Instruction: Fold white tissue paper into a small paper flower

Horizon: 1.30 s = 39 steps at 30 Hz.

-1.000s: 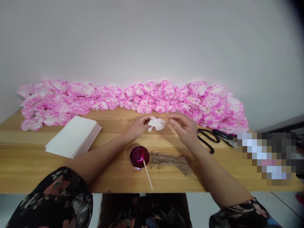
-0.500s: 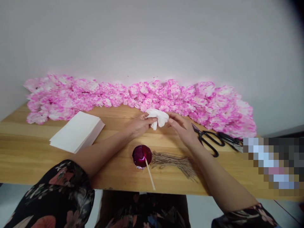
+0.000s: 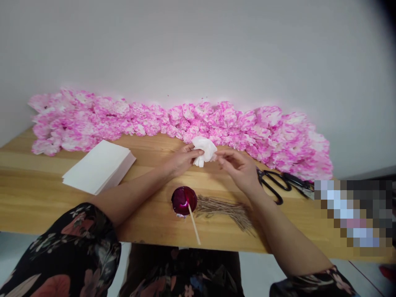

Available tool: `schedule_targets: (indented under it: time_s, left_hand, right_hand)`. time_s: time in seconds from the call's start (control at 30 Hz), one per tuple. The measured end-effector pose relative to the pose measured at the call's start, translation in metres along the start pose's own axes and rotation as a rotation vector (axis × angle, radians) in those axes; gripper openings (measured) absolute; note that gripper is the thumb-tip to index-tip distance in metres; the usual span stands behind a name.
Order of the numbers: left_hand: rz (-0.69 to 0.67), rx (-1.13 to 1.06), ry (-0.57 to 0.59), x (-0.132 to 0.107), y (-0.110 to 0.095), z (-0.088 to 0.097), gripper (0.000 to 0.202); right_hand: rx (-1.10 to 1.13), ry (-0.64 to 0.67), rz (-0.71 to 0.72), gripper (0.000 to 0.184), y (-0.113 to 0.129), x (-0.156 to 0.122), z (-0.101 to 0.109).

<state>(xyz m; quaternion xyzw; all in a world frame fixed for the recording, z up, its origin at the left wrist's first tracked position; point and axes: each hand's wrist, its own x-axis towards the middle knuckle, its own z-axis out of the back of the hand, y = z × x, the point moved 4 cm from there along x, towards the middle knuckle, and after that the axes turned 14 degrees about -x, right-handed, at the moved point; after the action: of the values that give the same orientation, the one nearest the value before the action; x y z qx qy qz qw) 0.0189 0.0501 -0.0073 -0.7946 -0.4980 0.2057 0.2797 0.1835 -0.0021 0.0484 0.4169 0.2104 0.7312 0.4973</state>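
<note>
A white tissue-paper flower, partly fanned out with a pleated lower end, is held just above the table. My left hand pinches it from the left, thumb in front and fingers behind. On the right side, the fingertips of my right hand are closed at the edge of a petal. Below the hands stands a small round pot of magenta dye, with a thin pale stick leaning out of it. Beside the pot lies a bundle of thin brown twine pieces.
A long bank of pink-and-white paper flowers lines the wall. At left sits a stack of white paper. Black-handled scissors and a second black-handled tool lie at right, near a blurred-out area. The wooden table's front edge is close to my body.
The white flower has been turned slightly and its petals look more spread. My right fingertips have come together at its edge. The whole view has shifted a little.
</note>
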Motion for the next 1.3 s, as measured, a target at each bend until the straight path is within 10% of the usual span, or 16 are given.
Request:
schedule_targets:
  time_s: [0.27, 0.6, 0.87, 1.1, 1.3]
  left_hand:
    - [0.028, 0.006, 0.014, 0.001, 0.002, -0.001, 0.043]
    - [0.011, 0.172, 0.08, 0.006, 0.013, 0.006, 0.052]
    - [-0.007, 0.199, 0.051, 0.004, 0.011, 0.004, 0.051]
    - [-0.016, 0.223, 0.056, 0.003, 0.005, 0.0, 0.049]
    - [-0.046, 0.263, 0.042, -0.001, 0.001, -0.001, 0.043]
  right_hand:
    - [-0.233, -0.262, 0.136, 0.013, 0.003, 0.0, 0.018]
    - [-0.651, -0.209, 0.551, 0.02, 0.028, 0.0, 0.006]
    - [-0.64, -0.096, 0.595, 0.012, 0.033, -0.004, -0.006]
    - [-0.569, -0.336, 0.358, 0.011, 0.016, 0.004, 0.025]
    - [-0.559, -0.271, 0.333, 0.007, 0.016, 0.002, 0.019]
